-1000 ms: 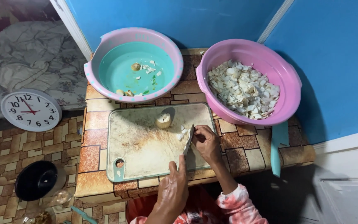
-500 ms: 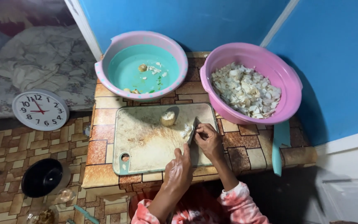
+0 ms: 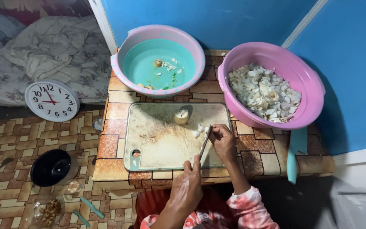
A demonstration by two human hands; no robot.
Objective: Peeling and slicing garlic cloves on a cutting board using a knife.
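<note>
On the cutting board point(image 3: 162, 138), head view: left hand point(image 3: 187, 186) is closed around the handle of a knife point(image 3: 204, 143). Right hand point(image 3: 222, 138), fingers curled narrow, touches the blade beside white chopped pieces point(image 3: 199, 129). Pink basin point(image 3: 308, 80) stands just right.

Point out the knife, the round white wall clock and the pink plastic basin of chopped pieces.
knife point(image 3: 204, 144), head view, blade middle
round white wall clock point(image 3: 51, 101), head view, dial centre
pink plastic basin point(image 3: 272, 53), head view, far inner wall
</note>
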